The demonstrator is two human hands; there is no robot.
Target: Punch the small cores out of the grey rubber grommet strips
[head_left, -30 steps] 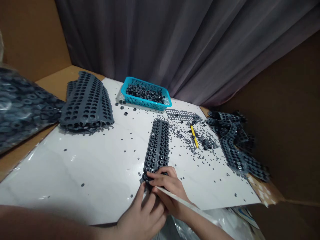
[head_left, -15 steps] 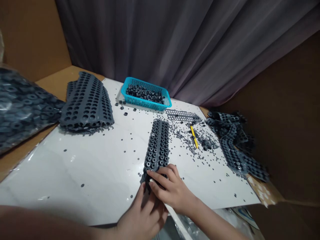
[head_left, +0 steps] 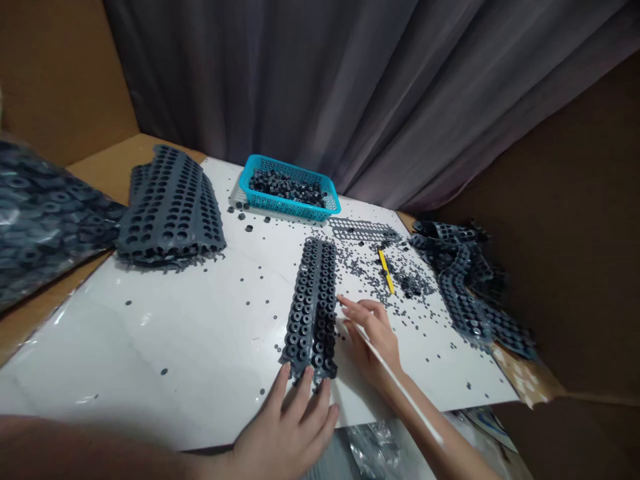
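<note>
A dark grey rubber strip with rows of round ring-shaped pieces lies lengthwise on the white table. At its near end, my left hand rests with fingers spread, the fingertips touching the strip's edge. My right hand is just right of the strip, its fingers closed round a thin white stick that slants back along the forearm. The stick's front end is near the fingertips, beside the strip.
A blue basket of small dark pieces stands at the back. Perforated sheets and a filled plastic bag lie left. To the right are a yellow tool, scattered bits and crumpled strips.
My right hand has moved off the strip's near end, up and to the right, with the white stick. My left fingers have spread flatter, and the strip's near end is now uncovered.
</note>
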